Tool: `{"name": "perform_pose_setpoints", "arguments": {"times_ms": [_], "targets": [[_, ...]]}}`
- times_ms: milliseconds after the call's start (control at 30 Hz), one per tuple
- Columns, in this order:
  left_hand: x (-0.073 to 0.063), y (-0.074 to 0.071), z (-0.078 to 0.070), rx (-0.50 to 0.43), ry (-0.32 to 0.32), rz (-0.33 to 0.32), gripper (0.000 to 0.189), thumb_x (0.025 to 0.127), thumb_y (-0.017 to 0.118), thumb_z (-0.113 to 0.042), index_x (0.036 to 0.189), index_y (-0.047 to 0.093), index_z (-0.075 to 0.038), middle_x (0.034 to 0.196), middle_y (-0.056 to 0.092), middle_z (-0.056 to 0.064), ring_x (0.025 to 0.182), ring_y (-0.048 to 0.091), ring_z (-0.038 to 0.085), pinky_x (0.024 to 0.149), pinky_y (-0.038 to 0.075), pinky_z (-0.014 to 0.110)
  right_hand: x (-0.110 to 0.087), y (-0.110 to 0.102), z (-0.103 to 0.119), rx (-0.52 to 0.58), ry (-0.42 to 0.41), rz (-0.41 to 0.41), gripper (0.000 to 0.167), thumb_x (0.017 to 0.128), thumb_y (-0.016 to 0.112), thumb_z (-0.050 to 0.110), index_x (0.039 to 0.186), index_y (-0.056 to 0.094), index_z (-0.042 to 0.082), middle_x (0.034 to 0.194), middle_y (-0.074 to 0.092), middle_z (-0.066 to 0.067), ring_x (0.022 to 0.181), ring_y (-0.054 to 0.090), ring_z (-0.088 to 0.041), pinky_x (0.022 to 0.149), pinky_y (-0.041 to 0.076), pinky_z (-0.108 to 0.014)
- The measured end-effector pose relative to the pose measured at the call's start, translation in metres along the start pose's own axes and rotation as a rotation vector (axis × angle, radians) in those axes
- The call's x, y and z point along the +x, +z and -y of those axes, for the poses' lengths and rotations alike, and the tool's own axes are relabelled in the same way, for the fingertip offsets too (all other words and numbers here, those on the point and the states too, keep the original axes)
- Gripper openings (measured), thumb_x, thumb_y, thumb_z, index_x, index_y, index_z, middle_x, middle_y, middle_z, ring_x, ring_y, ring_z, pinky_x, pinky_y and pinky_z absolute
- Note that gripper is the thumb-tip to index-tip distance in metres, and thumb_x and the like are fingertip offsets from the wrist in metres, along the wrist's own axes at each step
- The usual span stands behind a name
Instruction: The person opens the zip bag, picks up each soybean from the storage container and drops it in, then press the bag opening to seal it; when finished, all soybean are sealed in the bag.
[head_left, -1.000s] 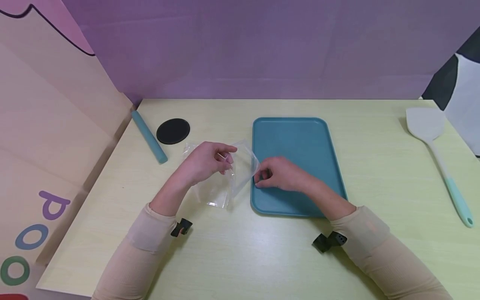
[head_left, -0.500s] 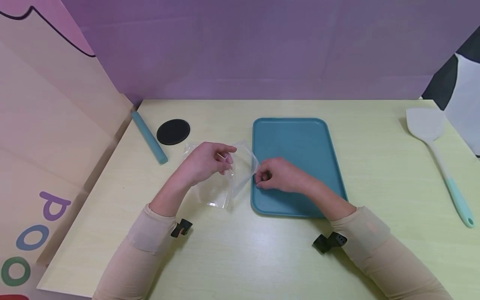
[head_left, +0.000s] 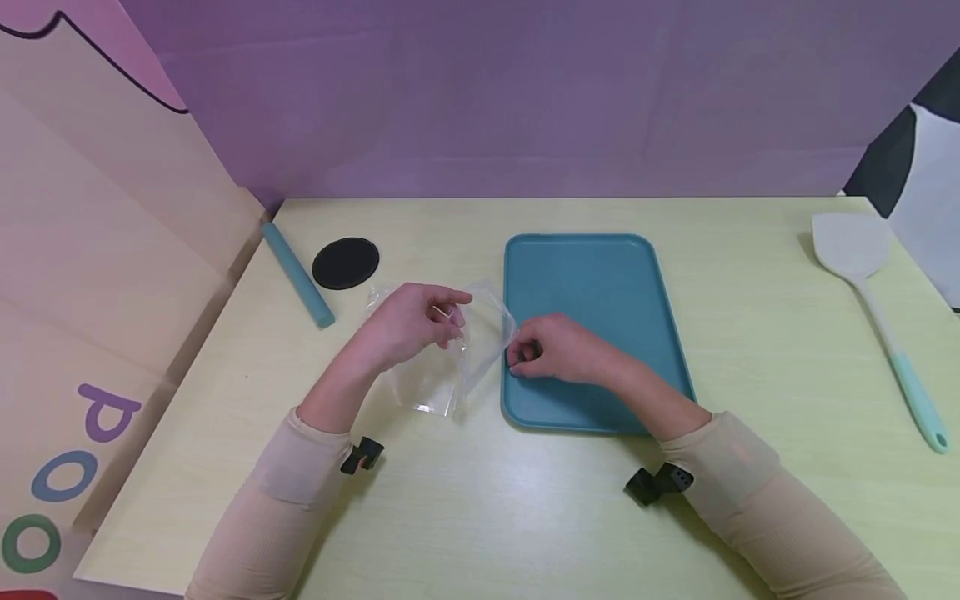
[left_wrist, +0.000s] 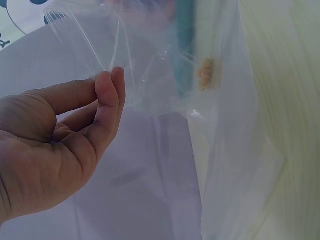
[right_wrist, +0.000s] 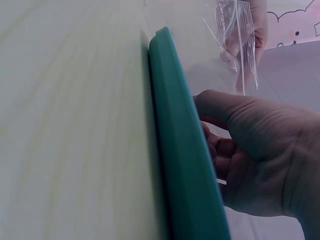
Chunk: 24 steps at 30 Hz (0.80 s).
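My left hand (head_left: 420, 323) pinches the edge of a clear plastic bag (head_left: 437, 387) between thumb and fingertips, as the left wrist view (left_wrist: 112, 90) shows close up. The bag hangs above the table, one corner reaching toward my right hand (head_left: 561, 348). That hand has bent fingers and lies over the left edge of a teal tray (head_left: 600, 275). In the right wrist view the tray's rim hides its fingertips, so whether they grip the bag's corner does not show. A small tan piece (left_wrist: 205, 75) appears through the bag, near the tray.
A teal stick (head_left: 298, 275) and a black round disc (head_left: 346, 263) lie at the back left of the table (head_left: 465, 517). On the far right is a spatula (head_left: 851, 246) with a mint handle. Purple and pink walls border the table.
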<state>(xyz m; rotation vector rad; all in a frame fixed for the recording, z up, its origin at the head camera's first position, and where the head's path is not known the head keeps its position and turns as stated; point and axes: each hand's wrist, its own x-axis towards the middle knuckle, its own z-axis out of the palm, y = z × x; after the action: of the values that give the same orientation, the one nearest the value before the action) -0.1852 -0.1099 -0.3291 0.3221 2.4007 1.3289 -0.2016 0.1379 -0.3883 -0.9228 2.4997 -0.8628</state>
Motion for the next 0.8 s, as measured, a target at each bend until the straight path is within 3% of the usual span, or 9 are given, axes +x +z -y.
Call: {"name": "perform_pose_setpoints", "arguments": {"times_ms": [367,600,800], "targets": [[0.0,-0.0014,-0.0001,-0.006,0.005,0.004,0.045,0.094,0.064,0.006,0.139,0.059,0.0,0.1,0.065,0.012,0.097,0.066,0.035,0.088,0.057,0.047,0.0005,-0.0009,0.0011,0.021,0.005,-0.018,0.005,0.089,0.077,0.012,0.087,0.073,0.014,0.073,0.056,0.003,0.071,0.053,-0.016,0.066,0.046,-0.031],[-0.0006,-0.0018,-0.0013,-0.006,0.0,-0.002,0.045,0.094,0.064,0.006,0.139,0.06,-0.001,0.1,0.065,0.012,0.096,0.065,0.035,0.088,0.057,0.047,0.0007,-0.0047,0.0011,0.136,0.082,-0.146,0.005,0.089,0.077,0.012,0.088,0.074,0.008,0.069,0.055,0.001,0.065,0.053,-0.018,0.062,0.045,-0.031],[-0.0006,-0.0012,-0.0002,-0.004,-0.011,-0.002,0.045,0.094,0.065,0.005,0.138,0.061,-0.003,0.1,0.065,0.011,0.097,0.065,0.035,0.089,0.057,0.046,0.0005,-0.0085,0.0035,0.183,0.144,-0.247,0.005,0.09,0.075,0.012,0.091,0.075,0.008,0.073,0.056,-0.001,0.069,0.051,-0.02,0.059,0.041,-0.029]]}}
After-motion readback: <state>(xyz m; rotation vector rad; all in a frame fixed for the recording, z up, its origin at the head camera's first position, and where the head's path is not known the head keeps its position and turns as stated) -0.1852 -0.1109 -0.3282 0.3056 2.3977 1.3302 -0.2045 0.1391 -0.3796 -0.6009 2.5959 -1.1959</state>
